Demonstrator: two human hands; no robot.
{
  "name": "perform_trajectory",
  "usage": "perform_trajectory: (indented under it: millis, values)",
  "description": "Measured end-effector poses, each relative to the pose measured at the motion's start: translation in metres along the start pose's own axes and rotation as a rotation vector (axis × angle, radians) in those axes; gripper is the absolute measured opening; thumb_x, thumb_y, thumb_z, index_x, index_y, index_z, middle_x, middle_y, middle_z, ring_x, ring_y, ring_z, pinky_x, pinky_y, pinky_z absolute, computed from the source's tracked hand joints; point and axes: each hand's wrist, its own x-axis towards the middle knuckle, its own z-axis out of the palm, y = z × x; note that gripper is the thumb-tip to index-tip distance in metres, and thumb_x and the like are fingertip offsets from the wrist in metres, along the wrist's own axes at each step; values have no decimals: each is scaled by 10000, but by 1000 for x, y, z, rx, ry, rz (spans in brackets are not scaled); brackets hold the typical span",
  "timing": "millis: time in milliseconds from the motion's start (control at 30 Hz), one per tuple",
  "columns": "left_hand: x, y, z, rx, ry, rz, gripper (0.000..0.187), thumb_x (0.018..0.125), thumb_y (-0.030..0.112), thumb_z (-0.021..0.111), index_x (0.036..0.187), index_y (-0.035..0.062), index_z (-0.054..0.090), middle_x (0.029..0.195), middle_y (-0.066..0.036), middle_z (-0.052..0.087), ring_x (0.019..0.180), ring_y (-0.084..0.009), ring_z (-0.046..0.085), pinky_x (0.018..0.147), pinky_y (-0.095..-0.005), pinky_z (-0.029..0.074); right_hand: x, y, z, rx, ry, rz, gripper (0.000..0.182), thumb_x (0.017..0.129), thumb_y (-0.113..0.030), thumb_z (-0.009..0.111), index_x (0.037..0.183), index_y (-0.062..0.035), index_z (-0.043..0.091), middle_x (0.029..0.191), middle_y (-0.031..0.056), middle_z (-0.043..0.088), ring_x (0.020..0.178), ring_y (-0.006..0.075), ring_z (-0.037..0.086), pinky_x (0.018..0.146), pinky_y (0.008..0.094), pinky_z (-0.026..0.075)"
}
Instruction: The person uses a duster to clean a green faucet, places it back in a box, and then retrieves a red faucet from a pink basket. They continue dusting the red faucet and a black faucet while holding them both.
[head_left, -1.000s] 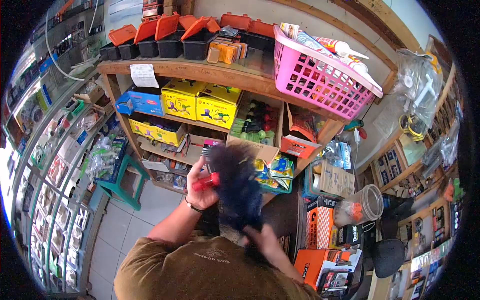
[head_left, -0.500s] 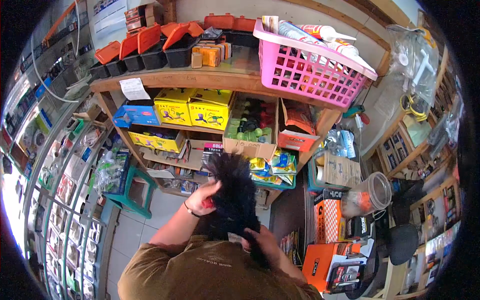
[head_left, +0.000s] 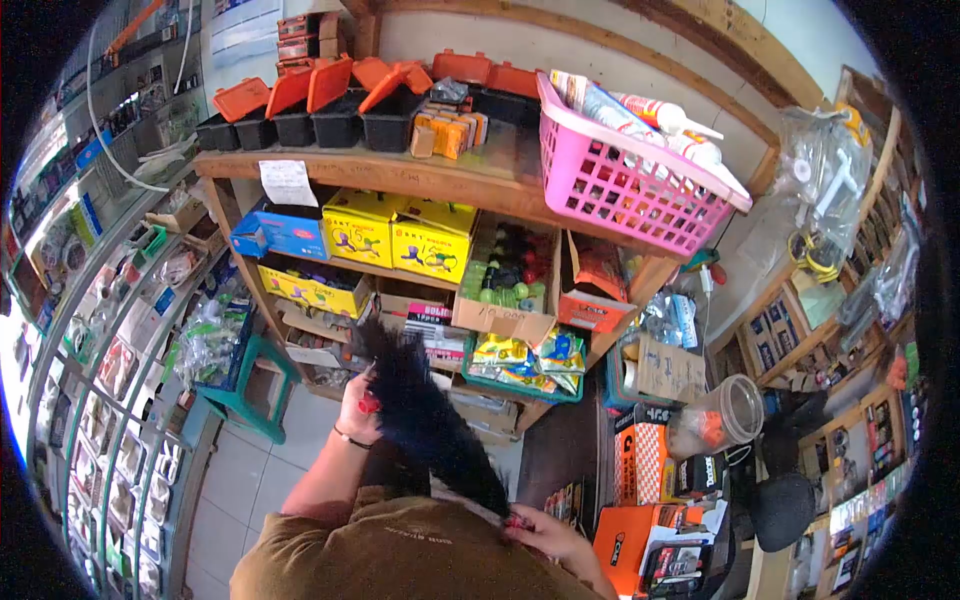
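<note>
A long, fluffy black feather duster (head_left: pixel 432 420) slants across the front of my body, from upper left to lower right. My left hand (head_left: pixel 358 412) is closed at its upper left side, with a bit of red showing by the fingers. Lower down, my right hand (head_left: pixel 550 535) is closed around the duster's narrow end, where some red also shows. The feathers hide part of what my left fingers grip. Behind the duster are a pink and black box (head_left: pixel 435 328) and a green tray (head_left: pixel 530 385) of yellow and blue packets.
A wooden shelf (head_left: pixel 380 176) ahead bears black bins with orange lids (head_left: pixel 335 128) and a pink basket (head_left: pixel 640 185) of tubes. Below are yellow boxes (head_left: pixel 430 242). A green stool (head_left: pixel 262 385) stands left; an orange box (head_left: pixel 622 550) and a clear jar (head_left: pixel 735 410) are at right.
The duster has swung to the left and now lies more slanted, its wide end farther left. My left hand has moved left and slightly down; my right hand has shifted right and lower.
</note>
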Motion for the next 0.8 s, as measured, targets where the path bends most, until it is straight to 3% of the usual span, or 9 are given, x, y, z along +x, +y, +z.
perform_trajectory:
  millis: [67, 100, 167, 233, 300, 333, 433, 567, 800]
  values:
    - [-3, 8, -4, -1, 46, 66, 369, 878, 255, 403, 1143, 32, 531, 1141, -127, 563, 1056, -278, 524, 934, -422, 392, -2, -31, 15, 108, 203, 93, 533, 882, -225, 558, 1278, 59, 343, 949, 72, 570, 928, 115, 524, 811, 250, 415]
    - [-1, 13, -1, -5, 37, 74, 369, 878, 255, 403, 1143, 32, 531, 1141, -127, 563, 1056, -278, 524, 934, -422, 392, 6, -44, 22, 95, 202, 90, 533, 882, -225, 558, 1278, 59, 343, 949, 72, 570, 928, 115, 524, 811, 250, 415]
    - [2, 25, 6, -38, 53, 138, 372, 887, 279, 428, 1166, 50, 518, 1134, -110, 571, 1058, -265, 524, 946, -422, 372, 28, -68, 35, 228, 352, -84, 163, 887, -172, 553, 900, -18, 504, 713, -22, 505, 664, 40, 451, 586, 195, 358]
    - [5, 42, 8, 49, 57, 215, 363, 890, 294, 449, 1184, 92, 511, 1145, -100, 567, 1061, -253, 522, 941, -438, 365, 53, -84, 35, 198, 323, -148, 154, 890, -165, 542, 899, -15, 507, 709, -5, 528, 638, 48, 470, 573, 198, 373]
    - [-4, 63, 8, -36, 137, 251, 299, 878, 271, 456, 1089, 88, 563, 1069, -112, 598, 997, -262, 547, 862, -444, 419, 80, -102, 37, 215, 315, 89, 139, 891, -141, 525, 918, -4, 515, 720, 13, 548, 617, 64, 495, 550, 218, 404]
    - [1, 77, -49, -153, -162, 194, 291, 879, 280, 466, 1109, 122, 548, 1103, -103, 584, 1031, -275, 531, 857, -484, 408, 101, -85, 37, 275, 320, -130, 190, 890, -157, 524, 1013, -13, 511, 757, 19, 564, 589, 66, 506, 523, 222, 436]
    - [-30, 106, -38, -11, 48, 177, 296, 888, 294, 452, 1151, 170, 509, 1259, -97, 477, 1108, -360, 472, 869, -541, 399, 147, -134, 42, 452, 403, -155, 170, 891, -137, 512, 1003, -10, 509, 762, 29, 561, 592, 76, 516, 515, 222, 438]
    - [-97, 130, -84, 0, 134, 100, 298, 889, 289, 453, 1161, 180, 504, 1249, -121, 491, 1111, -380, 470, 908, -605, 331, 219, -156, 25, 329, 408, -44, 265, 853, -111, 504, 1096, -9, 533, 574, 21, 484, 413, 106, 442, 374, 244, 382]
    - [-220, 146, -155, -159, 378, 157, 294, 877, 301, 435, 1112, 170, 554, 1210, -119, 520, 1100, -387, 477, 945, -605, 303, 295, -142, 78, 413, 501, 34, 155, 819, -70, 490, 944, -10, 561, 530, -14, 381, 360, 94, 354, 328, 257, 291]
